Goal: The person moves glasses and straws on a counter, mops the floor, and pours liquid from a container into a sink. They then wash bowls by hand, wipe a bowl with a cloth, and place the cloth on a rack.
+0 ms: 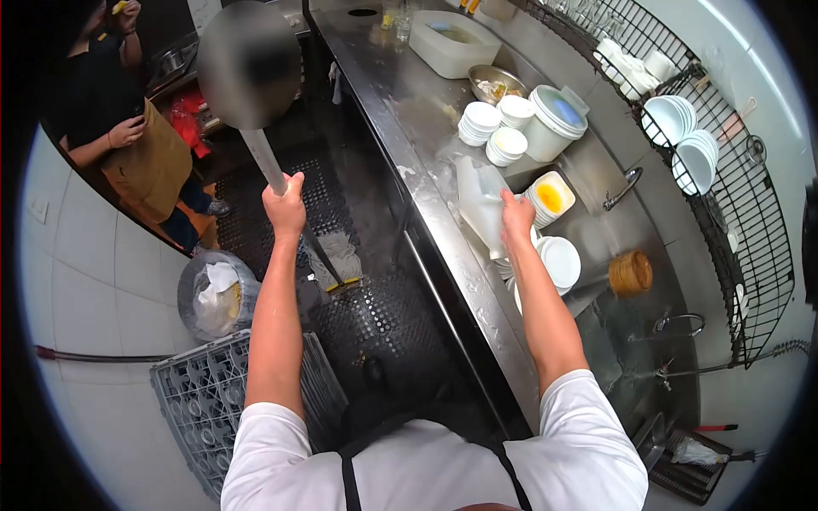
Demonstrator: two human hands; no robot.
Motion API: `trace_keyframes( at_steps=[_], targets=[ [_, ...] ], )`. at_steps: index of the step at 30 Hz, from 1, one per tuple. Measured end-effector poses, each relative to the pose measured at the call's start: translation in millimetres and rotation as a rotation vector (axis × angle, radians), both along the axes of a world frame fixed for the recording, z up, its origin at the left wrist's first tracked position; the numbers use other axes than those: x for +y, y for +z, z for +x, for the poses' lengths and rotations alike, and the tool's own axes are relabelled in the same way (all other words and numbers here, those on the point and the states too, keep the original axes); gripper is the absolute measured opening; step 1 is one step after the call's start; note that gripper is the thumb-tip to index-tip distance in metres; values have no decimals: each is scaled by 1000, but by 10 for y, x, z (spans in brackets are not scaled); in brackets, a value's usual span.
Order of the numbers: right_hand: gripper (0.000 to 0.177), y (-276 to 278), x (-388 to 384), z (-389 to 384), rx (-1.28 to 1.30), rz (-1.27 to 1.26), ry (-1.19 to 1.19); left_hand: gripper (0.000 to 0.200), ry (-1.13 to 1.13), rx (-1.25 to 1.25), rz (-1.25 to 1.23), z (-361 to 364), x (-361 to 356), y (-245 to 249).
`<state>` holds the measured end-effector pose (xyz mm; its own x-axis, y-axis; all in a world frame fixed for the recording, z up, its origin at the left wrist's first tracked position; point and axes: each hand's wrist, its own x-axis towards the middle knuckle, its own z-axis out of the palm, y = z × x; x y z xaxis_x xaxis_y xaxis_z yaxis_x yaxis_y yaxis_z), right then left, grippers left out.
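Observation:
My left hand [286, 204] is closed around the handle of a mop [264, 157]. The handle's top end looms blurred near the camera, and the grey string head [338, 258] with its yellow clamp lies on the floor mat. My right hand [517, 218] grips a translucent white plastic jug [482, 200] at the edge of the steel counter [417, 170]. Just beyond the jug stands a stack of square bowls [551, 196], the top one with yellow liquid in it. White round dishes [560, 260] sit close to my right wrist, partly hidden by it.
Stacked white cups [480, 121], a lidded bucket [555, 123], a metal bowl of scraps [497, 83] and a plastic tub [453, 43] stand along the counter. Grey racks [204, 409] and a bin [218, 294] are left of me. A person in an apron [146, 162] stands at the far left.

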<state>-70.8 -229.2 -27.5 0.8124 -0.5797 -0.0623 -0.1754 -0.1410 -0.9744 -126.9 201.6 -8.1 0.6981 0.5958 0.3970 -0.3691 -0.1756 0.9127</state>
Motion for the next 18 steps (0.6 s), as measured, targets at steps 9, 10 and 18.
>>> trace_keyframes(
  at_steps=[9,10,18],
  targets=[
    [61,-2,54,210,-254,51,-95,29,12,48,-73,69,154,113],
    [58,26,-22,188,-292,139,-93,29,2,43,-70,93,158,106],
    [46,995,-978,-996,-476,384,-201,25,-339,128,-88,77,-262,127]
  ],
)
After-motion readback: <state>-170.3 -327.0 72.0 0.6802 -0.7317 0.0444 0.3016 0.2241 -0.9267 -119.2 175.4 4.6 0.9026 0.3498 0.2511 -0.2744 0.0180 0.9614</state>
